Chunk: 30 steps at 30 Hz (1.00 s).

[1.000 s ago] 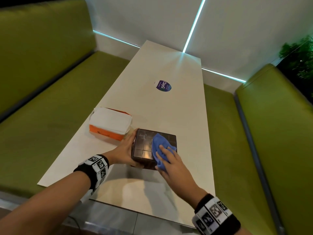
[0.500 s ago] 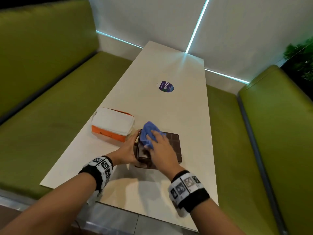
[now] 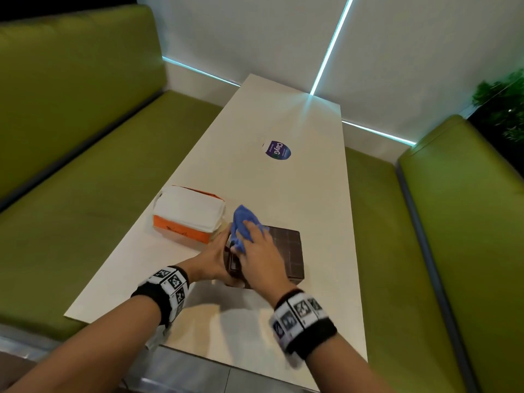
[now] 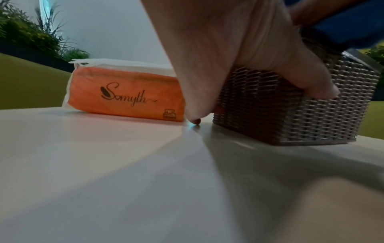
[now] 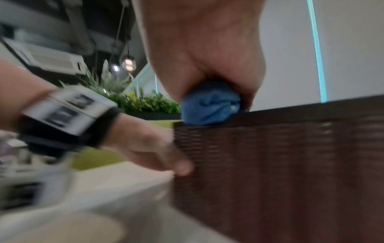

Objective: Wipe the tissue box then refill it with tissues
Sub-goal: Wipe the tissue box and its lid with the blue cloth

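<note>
A dark brown woven tissue box [image 3: 286,251] stands on the white table [image 3: 297,194] near its front edge. My left hand [image 3: 214,255] grips the box's left side, thumb on the near face [image 5: 180,166]. My right hand [image 3: 256,251] lies on the lid and holds a bunched blue cloth [image 3: 242,222] against the lid's far left corner. The right wrist view shows the cloth [image 5: 207,106] squeezed under the palm at the box [image 5: 290,164] edge. An orange and white tissue pack [image 3: 187,219] lies just left of the box, and its printed side [image 4: 124,97] is in the left wrist view.
Green padded benches [image 3: 85,180] run along both long sides of the table. A round purple sticker [image 3: 278,150] sits on the tabletop further back. A white wall with lit strips closes the far end, and plants [image 3: 502,103] stand at the right.
My right hand has slid the blue cloth across the lid from its near right part to the far left corner. The left hand keeps its hold on the box.
</note>
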### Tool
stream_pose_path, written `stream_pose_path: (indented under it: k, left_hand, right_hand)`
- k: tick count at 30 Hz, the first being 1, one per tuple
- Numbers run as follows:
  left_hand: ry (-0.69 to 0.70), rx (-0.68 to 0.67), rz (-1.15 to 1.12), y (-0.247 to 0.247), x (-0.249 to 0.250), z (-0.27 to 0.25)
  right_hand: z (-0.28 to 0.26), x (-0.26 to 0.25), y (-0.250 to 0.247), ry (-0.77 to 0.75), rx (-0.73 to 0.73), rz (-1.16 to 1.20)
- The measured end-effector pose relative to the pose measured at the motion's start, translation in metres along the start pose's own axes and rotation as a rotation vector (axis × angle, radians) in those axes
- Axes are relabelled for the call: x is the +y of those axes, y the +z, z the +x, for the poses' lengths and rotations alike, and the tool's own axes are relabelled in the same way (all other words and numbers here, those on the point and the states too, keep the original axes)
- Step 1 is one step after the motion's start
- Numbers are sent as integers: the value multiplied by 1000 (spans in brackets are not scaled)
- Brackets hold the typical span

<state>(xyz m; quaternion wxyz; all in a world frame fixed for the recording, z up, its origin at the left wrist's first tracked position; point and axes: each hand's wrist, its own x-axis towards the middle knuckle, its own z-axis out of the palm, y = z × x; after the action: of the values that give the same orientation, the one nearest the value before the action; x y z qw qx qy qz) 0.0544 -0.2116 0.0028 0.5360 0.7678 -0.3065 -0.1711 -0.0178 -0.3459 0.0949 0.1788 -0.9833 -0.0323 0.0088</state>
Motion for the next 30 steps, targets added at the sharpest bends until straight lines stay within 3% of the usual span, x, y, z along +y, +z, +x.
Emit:
stream_pose_path:
  k: [3, 5, 8, 11, 15, 17, 20, 23, 27, 30]
  left_hand:
    - [-17, 20, -44, 2, 2, 3]
    - [-6, 13, -35, 3, 0, 3]
    - [-27, -20, 33, 1, -2, -1]
    - [-36, 2, 11, 1, 2, -2]
    - [-100, -8, -69, 1, 1, -1]
    - [-126, -30, -74, 1, 0, -2]
    - [-102, -51, -65, 0, 2, 0]
    - [-63, -66, -70, -3, 8, 2]
    - [-104, -60, -105, -3, 13, 0]
    - [-129, -73, -163, -2, 16, -4]
  right_hand:
    - [17, 11, -14, 69, 1, 17]
    - [12, -2, -6, 39, -21, -72]
    - [-18, -20, 12, -30, 0, -90]
    - [-52, 9, 18, -85, 74, -102]
    - [-76, 60, 8, 162, 123, -24]
    - [-79, 49, 8, 189, 197, -55]
    - [-61, 4, 20, 63, 174, -108]
    - [-24, -20, 19, 48, 119, -38]
    - [3, 17, -2, 130, 95, 2]
    - [-1, 62, -18, 302, 132, 64]
